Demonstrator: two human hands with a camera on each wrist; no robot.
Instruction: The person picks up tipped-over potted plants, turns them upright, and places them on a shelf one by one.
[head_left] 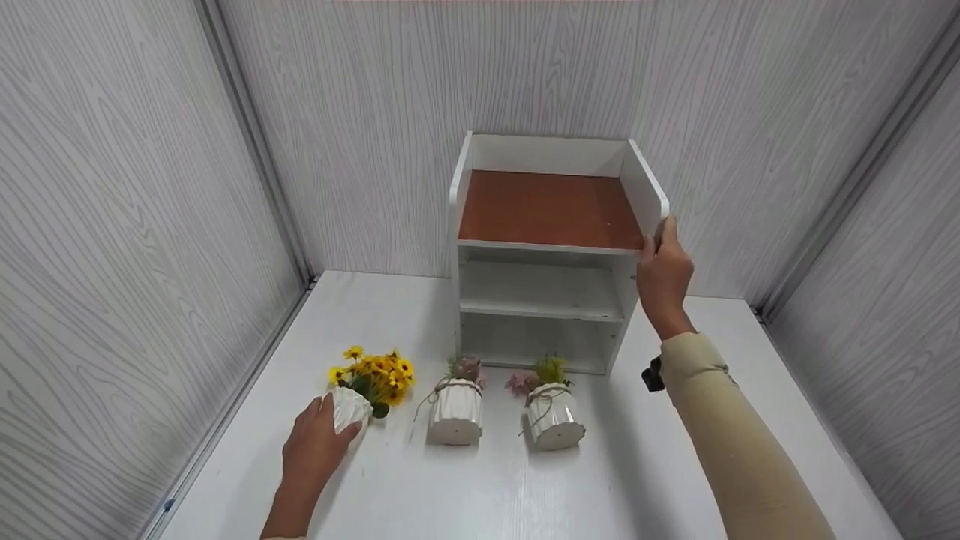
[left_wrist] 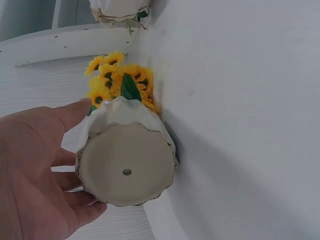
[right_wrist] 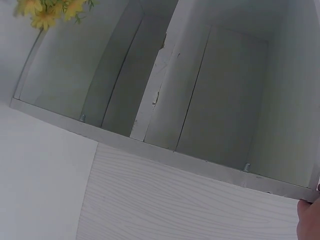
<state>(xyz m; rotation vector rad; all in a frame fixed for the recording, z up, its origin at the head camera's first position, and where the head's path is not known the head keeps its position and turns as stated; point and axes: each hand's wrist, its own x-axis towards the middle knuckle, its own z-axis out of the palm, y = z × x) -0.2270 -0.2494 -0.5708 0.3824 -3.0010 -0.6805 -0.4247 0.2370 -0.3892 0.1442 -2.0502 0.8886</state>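
At the left of the table, a white flowerpot [head_left: 350, 409] with yellow artificial flowers [head_left: 385, 375] lies on its side. My left hand [head_left: 316, 439] holds this pot from the left. In the left wrist view the thumb is by the upper side and the fingers curve around the lower side of the pot, whose round base [left_wrist: 126, 167] with a small hole faces the camera. A white shelf unit [head_left: 540, 311] with a brown top surface stands at the back. My right hand [head_left: 666, 270] grips the front edge of its right side panel; only part of that hand [right_wrist: 310, 220] shows in the right wrist view.
Two more white pots lie on their sides before the shelf: one with pink flowers [head_left: 456, 412], another with pink and yellow-green flowers [head_left: 555, 416]. Both have twine around them. The white table [head_left: 420, 495] is enclosed by wood-grain panels [head_left: 360, 135] at the back and sides.
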